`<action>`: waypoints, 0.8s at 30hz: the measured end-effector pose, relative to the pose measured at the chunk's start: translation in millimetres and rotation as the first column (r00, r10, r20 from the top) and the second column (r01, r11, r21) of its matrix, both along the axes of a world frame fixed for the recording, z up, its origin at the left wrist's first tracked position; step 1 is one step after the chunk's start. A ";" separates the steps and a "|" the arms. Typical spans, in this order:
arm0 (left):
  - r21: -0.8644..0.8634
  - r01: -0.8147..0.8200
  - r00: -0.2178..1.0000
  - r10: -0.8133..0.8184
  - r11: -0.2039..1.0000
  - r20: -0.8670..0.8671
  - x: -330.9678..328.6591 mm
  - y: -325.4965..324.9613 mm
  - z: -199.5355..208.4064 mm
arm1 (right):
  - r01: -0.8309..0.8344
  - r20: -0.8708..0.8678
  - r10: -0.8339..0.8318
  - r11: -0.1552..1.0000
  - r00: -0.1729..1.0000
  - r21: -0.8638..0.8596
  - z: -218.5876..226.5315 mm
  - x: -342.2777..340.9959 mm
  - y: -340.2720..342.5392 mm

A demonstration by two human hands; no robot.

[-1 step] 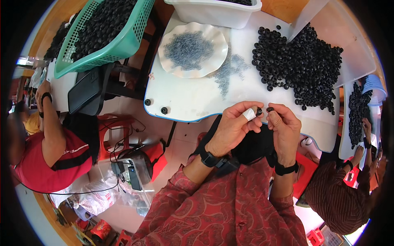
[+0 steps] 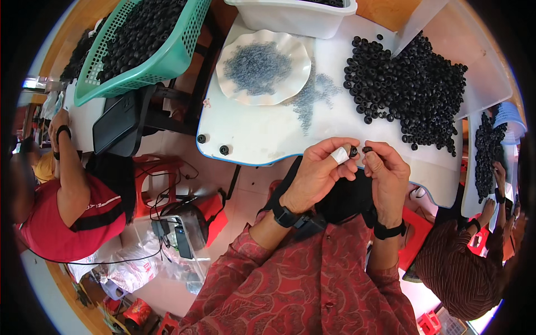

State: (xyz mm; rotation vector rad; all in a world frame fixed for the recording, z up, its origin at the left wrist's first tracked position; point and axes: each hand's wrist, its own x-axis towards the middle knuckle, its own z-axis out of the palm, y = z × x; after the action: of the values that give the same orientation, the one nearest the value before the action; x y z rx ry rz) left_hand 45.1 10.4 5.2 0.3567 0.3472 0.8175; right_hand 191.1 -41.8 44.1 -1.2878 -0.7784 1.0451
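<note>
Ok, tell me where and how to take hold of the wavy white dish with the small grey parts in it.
Grip the wavy white dish by its scalloped rim, probably at the near edge facing the person, coming in from the table's bare front. The rim flares outward, so fingertips can slip under a scallop with a thumb on top. Keep it level: the small grey parts lie loose inside, and some have already spilled beside it.

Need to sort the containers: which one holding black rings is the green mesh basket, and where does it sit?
The green mesh basket at the upper left, tilted and heaped with black rings. The white tub at top centre is solid-walled; the blue basket sits far right.
</note>
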 end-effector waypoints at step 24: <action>0.062 -0.065 0.997 0.067 0.996 -0.023 -1.6 -2.0 2.5 | -0.014 0.216 -0.002 0.997 0.976 0.071 1.8 -17.1 2.6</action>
State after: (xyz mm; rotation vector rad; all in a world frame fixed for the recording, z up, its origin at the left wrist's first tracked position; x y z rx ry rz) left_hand 43.5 8.4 7.7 0.4142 0.3593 0.8906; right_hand 174.0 -39.2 45.9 -1.3514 -0.9767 0.8826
